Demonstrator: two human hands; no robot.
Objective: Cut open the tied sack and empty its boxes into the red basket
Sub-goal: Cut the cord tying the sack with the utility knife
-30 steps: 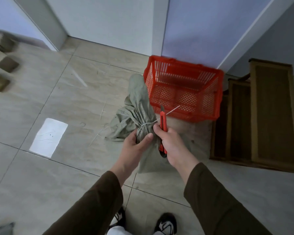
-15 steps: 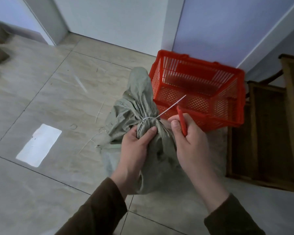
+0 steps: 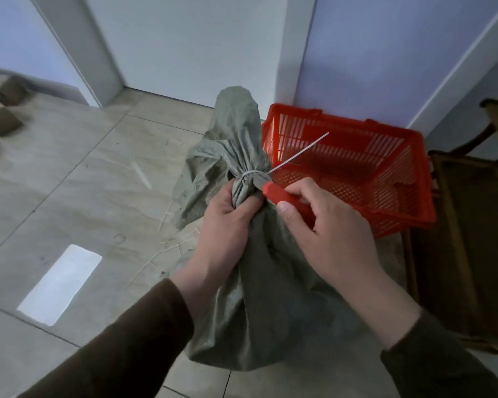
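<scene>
A grey-green woven sack (image 3: 259,305) stands on the tiled floor, its neck bound by a white zip tie (image 3: 252,175) whose long tail sticks out to the right. My left hand (image 3: 227,225) grips the sack's neck just below the tie. My right hand (image 3: 328,234) holds a red utility knife (image 3: 282,196), its blade tip lying against the tie. The red plastic basket (image 3: 385,179) sits on the floor right behind the sack, to the right, with nothing visible in it. The boxes inside the sack are hidden.
Dark wooden stairs (image 3: 472,225) rise at the right. White door frames and a pale wall close off the back. A white paper sheet (image 3: 61,282) lies on the floor at the left. Brown blocks (image 3: 2,124) lie at the far left.
The view has come closer to the sack. My right hand turned the knife so its blade points left at the tie. My left hand kept its grip on the neck.
</scene>
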